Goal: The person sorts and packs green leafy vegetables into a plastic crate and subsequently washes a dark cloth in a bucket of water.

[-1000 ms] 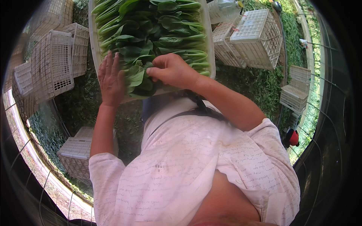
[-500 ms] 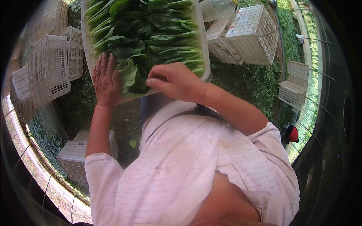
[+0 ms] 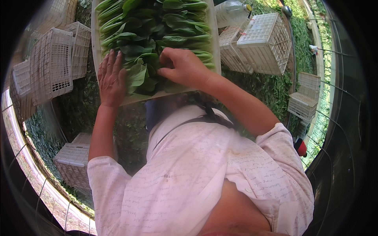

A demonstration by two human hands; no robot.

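A pale crate [image 3: 95,43] in front of me holds rows of green leafy vegetables [image 3: 185,29], stems outward on both sides and leaves meeting in the middle. Flat along its near left side lies my left hand [image 3: 111,80], fingers stretched out over the stems. My right hand [image 3: 185,67] is over the near right part of the greens, with fingers curled and the thumb close to the index finger. Whatever those fingers hold is hidden. Loose broad leaves [image 3: 138,74] show between the two hands.
White slatted crates stand at the right [image 3: 263,45] and left [image 3: 51,63], with another crate [image 3: 73,159] at the lower left. A clear plastic jug [image 3: 232,13] with a yellow cap is beyond the right crates. Small stacked crates [image 3: 303,102] are farther right.
My right hand has moved a little farther away over the leaves, its fingers still curled. My left hand stays flat on the greens. The whole view has shifted slightly.
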